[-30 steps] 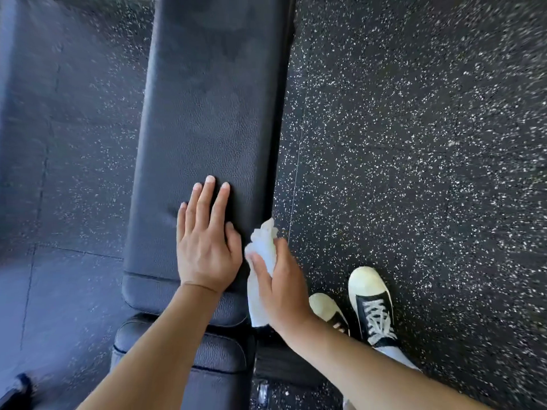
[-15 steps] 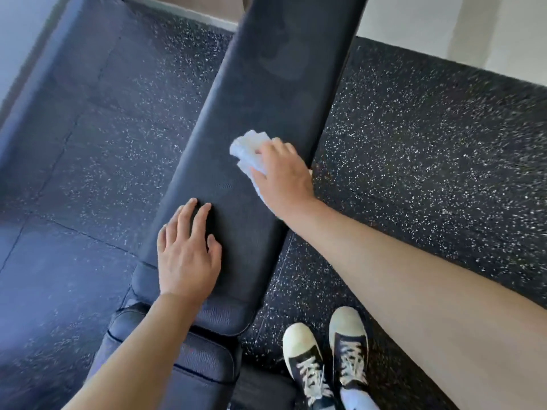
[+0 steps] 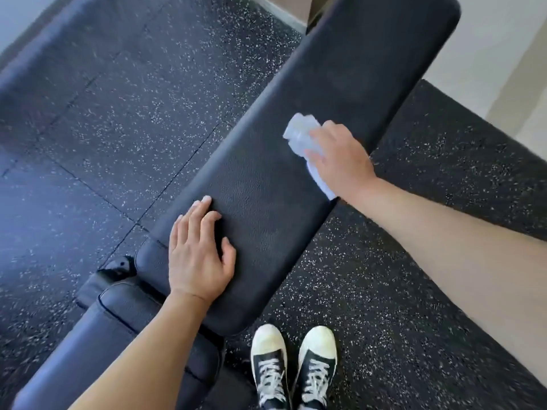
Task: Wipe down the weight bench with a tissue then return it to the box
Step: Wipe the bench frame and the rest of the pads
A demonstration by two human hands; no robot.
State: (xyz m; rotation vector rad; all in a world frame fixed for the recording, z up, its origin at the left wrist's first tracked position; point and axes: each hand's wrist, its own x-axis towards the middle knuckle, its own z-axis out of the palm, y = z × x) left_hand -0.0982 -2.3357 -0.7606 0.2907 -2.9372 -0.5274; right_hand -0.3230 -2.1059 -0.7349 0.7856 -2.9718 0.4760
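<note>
The black padded weight bench (image 3: 296, 184) runs diagonally from lower left to upper right. My right hand (image 3: 340, 158) holds a crumpled white tissue (image 3: 302, 134) and presses it against the long back pad, near its right edge about halfway up. My left hand (image 3: 198, 255) rests flat on the lower end of the same pad, fingers straight and spread. The seat pad (image 3: 124, 335) lies below my left forearm. No tissue box is in view.
Black speckled rubber flooring (image 3: 118, 113) surrounds the bench. My two feet in black-and-white sneakers (image 3: 293, 365) stand close to the bench's right side. A pale floor (image 3: 488, 54) begins beyond the mat at the upper right.
My right hand has carried the tissue from the pad's lower right corner up along the back pad. My left hand has stayed on the lower end. The view has tilted.
</note>
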